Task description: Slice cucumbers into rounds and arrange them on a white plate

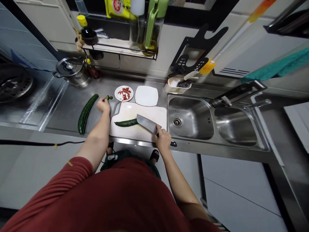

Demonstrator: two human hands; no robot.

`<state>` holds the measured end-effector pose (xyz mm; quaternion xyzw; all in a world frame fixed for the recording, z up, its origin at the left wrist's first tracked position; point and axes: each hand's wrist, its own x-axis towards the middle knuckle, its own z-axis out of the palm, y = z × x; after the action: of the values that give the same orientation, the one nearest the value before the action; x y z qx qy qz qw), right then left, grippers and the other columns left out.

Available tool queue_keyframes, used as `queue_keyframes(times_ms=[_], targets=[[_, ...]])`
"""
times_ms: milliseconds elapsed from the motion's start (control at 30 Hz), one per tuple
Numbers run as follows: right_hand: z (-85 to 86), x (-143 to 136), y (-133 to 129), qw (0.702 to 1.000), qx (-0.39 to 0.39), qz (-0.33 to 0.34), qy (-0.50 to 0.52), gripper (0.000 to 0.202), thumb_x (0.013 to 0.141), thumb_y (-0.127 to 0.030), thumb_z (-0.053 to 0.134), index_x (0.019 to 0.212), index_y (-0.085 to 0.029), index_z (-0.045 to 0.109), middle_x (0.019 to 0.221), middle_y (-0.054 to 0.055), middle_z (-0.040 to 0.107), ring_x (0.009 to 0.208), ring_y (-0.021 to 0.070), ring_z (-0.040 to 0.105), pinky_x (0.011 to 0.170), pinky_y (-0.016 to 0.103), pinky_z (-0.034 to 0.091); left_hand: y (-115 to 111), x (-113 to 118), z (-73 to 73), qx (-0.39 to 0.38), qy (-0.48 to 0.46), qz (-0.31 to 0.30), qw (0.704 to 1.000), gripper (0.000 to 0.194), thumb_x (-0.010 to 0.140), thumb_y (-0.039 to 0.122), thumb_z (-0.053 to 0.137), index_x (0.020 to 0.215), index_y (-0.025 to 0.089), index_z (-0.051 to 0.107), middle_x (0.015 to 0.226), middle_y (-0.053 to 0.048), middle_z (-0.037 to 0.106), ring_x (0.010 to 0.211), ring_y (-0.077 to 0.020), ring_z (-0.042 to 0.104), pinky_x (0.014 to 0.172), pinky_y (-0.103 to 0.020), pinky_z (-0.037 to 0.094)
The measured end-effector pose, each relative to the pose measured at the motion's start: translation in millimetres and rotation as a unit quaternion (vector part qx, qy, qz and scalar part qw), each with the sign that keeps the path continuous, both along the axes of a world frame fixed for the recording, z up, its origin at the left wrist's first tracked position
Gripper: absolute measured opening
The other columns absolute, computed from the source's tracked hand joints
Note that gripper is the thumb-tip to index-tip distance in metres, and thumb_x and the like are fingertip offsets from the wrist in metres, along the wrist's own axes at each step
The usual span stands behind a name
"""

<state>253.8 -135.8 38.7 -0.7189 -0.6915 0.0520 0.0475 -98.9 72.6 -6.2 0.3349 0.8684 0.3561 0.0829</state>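
My right hand (pixel 163 139) is wrapped around the handle of a cleaver (pixel 147 123), whose blade angles to the left over the white cutting board (pixel 154 112). The front corner of the blade is by the right end of a cucumber (pixel 126 123) lying across the board. Beyond the board's left side, my left hand (pixel 103 105) is closed in a pinch, with a small green cucumber piece (pixel 107 97) at its fingertips. A second small dark green bit (pixel 111 97) rests on the counter beside it. Left of that hand lies a whole cucumber (pixel 87 114).
A plate of chopped red pieces (pixel 124 93) and a white square plate (pixel 146 95) stand behind the board. The sink (pixel 190 117) is to the right. A steel pot (pixel 72 72) stands back left, below a rack (pixel 120 46) of bottles. Another black handle (pixel 173 144) pokes out near the counter edge.
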Motion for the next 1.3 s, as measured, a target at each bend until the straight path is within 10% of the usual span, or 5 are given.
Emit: queue_keyframes(times_ms=[233,600,933,1300], targets=[[-3.1,2.4,-0.3,1.0,-0.004,-0.014,0.015,0.052,0.081,-0.02,0.055,0.133,-0.021,0.051,0.093,0.006,0.061,0.084,0.0197,0.052,0.078,0.029,0.032,-2.3,-0.9,-7.8,-0.021,0.034,-0.056,0.998,0.029,0.081,0.032,0.056,0.102,0.017,0.07,0.098,-0.013,0.069,0.099,-0.0264,0.059,0.088,-0.038,0.044],[-6.5,-0.7,0.1,0.988,-0.04,-0.065,0.137,0.039,0.091,-0.029,0.041,0.127,-0.021,0.055,0.106,0.007,0.065,0.088,0.0189,0.058,0.075,0.026,0.037,-21.3,30.9,8.4,0.126,-0.042,0.015,0.991,0.022,0.081,0.017,0.049,0.099,0.017,0.062,0.098,-0.005,0.064,0.093,-0.0149,0.057,0.091,-0.028,0.041],[2.8,-12.7,16.4,0.978,-0.122,-0.018,0.169,0.034,0.096,-0.036,0.032,0.101,-0.017,0.06,0.084,0.006,0.068,0.078,0.0187,0.06,0.064,0.024,0.032,-115.0,101.6,26.5,0.124,0.002,-0.435,0.892,0.02,0.086,0.028,0.053,0.099,0.02,0.067,0.095,-0.005,0.065,0.091,-0.0176,0.058,0.086,-0.031,0.044],[27.8,-37.6,21.2,0.98,-0.183,0.036,0.075,0.027,0.098,-0.031,0.034,0.108,-0.017,0.055,0.093,0.009,0.068,0.086,0.0211,0.062,0.068,0.026,0.035,-133.8,107.1,17.6,0.082,0.087,-0.553,0.824,0.025,0.09,0.033,0.05,0.101,0.024,0.071,0.1,-0.007,0.065,0.095,-0.019,0.059,0.088,-0.036,0.045]])
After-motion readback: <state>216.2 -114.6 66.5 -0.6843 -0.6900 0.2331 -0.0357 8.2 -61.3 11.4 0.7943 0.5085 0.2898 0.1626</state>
